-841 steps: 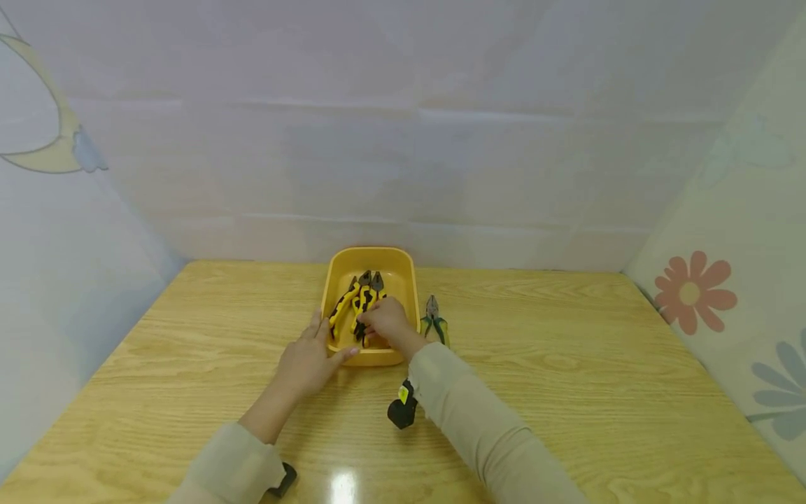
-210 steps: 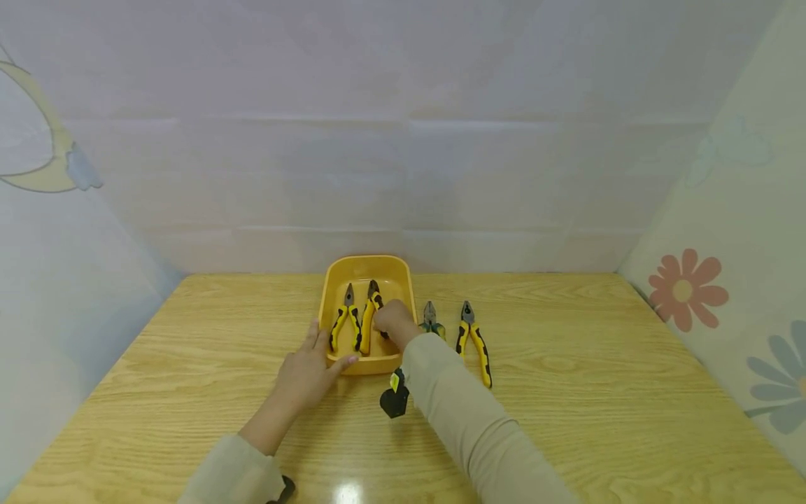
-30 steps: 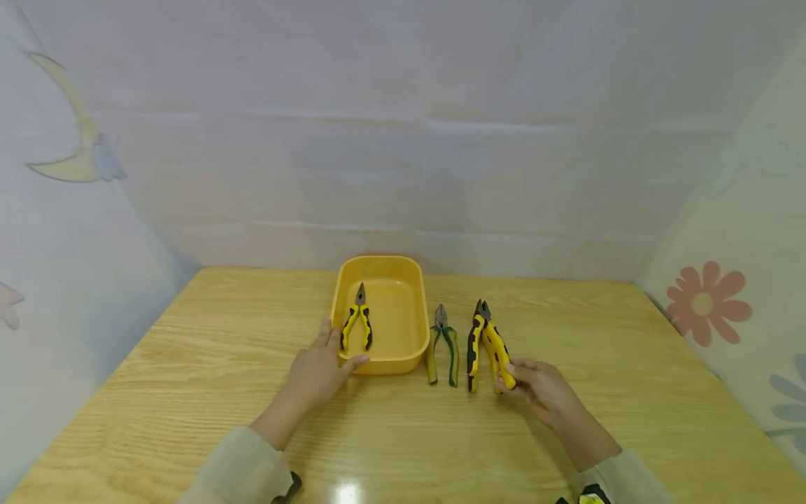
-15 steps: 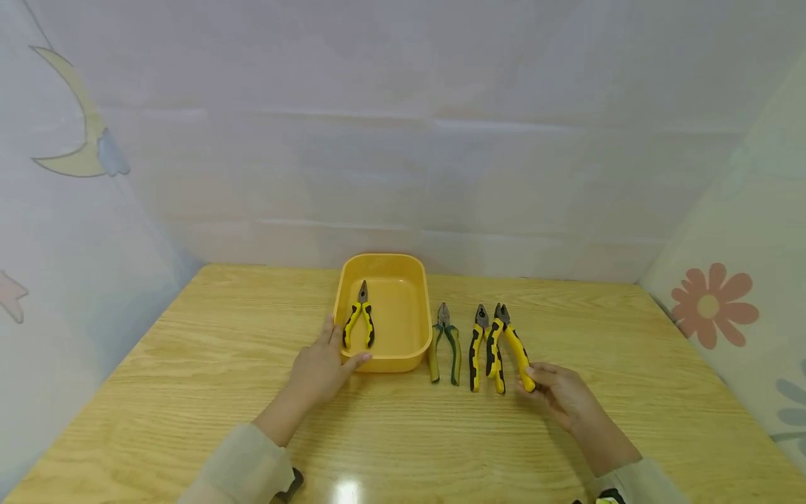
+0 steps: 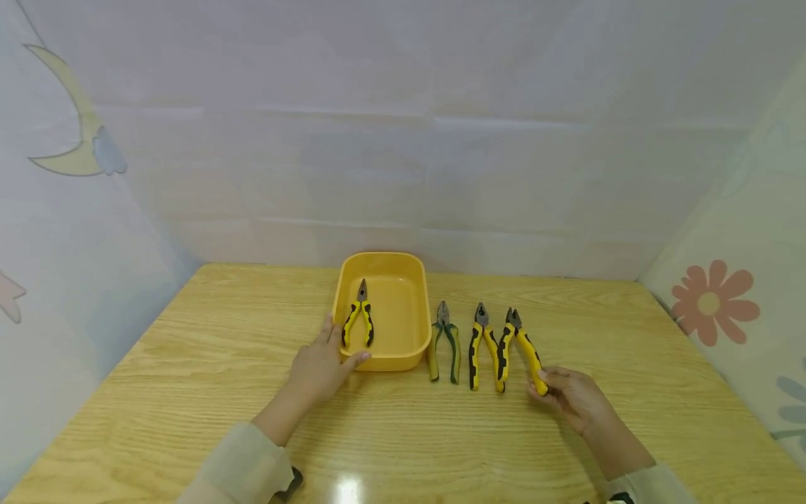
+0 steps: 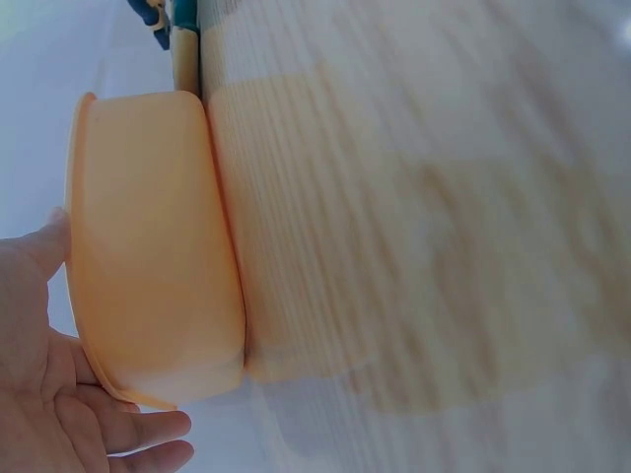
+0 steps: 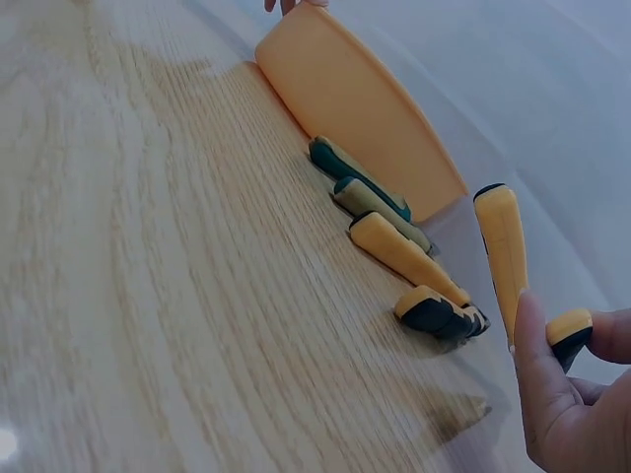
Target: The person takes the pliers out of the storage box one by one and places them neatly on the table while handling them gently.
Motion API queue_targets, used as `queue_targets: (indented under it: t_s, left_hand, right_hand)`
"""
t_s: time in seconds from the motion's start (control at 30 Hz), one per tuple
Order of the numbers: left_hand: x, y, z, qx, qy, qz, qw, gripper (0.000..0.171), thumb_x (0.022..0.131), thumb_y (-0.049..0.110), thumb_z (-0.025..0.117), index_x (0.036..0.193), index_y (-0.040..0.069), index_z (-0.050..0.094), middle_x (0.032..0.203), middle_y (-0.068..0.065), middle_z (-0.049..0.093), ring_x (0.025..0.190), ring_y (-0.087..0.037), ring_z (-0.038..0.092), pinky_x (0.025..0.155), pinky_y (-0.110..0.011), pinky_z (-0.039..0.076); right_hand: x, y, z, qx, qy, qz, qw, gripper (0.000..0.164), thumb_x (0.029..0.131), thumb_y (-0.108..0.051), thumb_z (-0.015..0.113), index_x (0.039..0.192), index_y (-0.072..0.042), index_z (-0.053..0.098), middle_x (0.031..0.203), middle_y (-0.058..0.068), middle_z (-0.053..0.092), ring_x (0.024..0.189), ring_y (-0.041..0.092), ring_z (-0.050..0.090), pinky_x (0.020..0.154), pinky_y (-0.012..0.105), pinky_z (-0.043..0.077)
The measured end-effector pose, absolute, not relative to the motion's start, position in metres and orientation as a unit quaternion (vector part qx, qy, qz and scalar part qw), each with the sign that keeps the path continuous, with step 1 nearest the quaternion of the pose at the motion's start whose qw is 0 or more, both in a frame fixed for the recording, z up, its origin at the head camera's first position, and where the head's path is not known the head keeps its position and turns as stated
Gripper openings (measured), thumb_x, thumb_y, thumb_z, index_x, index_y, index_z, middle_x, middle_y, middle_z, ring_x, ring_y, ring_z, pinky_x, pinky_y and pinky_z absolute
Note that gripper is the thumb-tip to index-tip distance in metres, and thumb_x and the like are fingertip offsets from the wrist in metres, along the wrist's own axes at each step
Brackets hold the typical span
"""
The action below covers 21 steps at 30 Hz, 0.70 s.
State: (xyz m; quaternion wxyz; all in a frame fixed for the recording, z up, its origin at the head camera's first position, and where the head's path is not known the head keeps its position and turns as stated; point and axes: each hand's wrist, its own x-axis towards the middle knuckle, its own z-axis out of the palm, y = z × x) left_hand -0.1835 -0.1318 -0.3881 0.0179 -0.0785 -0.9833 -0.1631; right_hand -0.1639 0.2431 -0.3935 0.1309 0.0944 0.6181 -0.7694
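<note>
In the head view my right hand (image 5: 576,400) pinches the right handle of yellow-and-black pliers (image 5: 506,350), their dark jaws pointing away from me. The right wrist view shows these pliers (image 7: 505,246) raised off the table, thumb and fingers at one handle. Just left of them lie similar yellow-and-black pliers (image 5: 474,357), then green-handled pliers (image 5: 455,350). My left hand (image 5: 317,371) rests at the front-left corner of a yellow tray (image 5: 403,363), thumb on the front rim, fingers along the side. Inside the tray's left part lie yellow-and-black long-nose pliers (image 5: 369,325).
The wooden table (image 5: 189,364) ends at a pale cloth wall (image 5: 315,175) just behind the tray. Printed side walls stand left and right; a red flower (image 5: 708,303) decorates the right one.
Since 7 s ago a second pair of yellow-and-black pliers has left the tray. Over the last second my right hand has carried it rightward, apart from the pliers lying beside it. The left hand stays put.
</note>
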Motion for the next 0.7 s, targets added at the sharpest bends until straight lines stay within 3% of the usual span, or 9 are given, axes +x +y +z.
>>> queue_targets:
  t_s: [0.3,0.43,0.7]
  left_hand:
    - [-0.1826,-0.1312,-0.3869,-0.084,-0.983,-0.163,0.021,0.086,0.082,0.062,0.031,0.131,-0.008,0.028,0.139,-0.022,0.012,0.105,-0.039,0.045,0.082,-0.051,0.036]
    - [-0.1829,-0.1309,-0.3873,-0.082,-0.983,-0.162,0.021,0.078,0.084,0.054,0.04,0.131,-0.008,0.028,0.139,-0.022,0.012,0.103,-0.04,0.046,0.082,-0.051,0.035]
    - [-0.183,-0.1313,-0.3873,-0.081,-0.983,-0.163,0.02,0.081,0.084,0.057,0.037,0.131,-0.008,0.027,0.139,-0.021,0.012,0.104,-0.039,0.046,0.083,-0.051,0.035]
  right_hand:
    - [-0.1638,0.2502,-0.3991,0.101,0.633,-0.756,0.133,0.049,0.087,-0.002,0.049,0.118,0.026,0.024,0.087,0.015,0.05,0.078,0.016,0.057,0.076,0.026,0.046]
    - [-0.1631,0.2521,-0.3992,0.094,0.642,-0.748,0.138,0.049,0.088,-0.002,0.046,0.119,0.027,0.02,0.086,0.015,0.051,0.077,0.016,0.058,0.075,0.025,0.046]
    - [-0.163,0.253,-0.4003,0.091,0.656,-0.737,0.138,0.047,0.09,0.0,0.04,0.121,0.027,0.015,0.087,0.015,0.051,0.077,0.015,0.057,0.075,0.025,0.046]
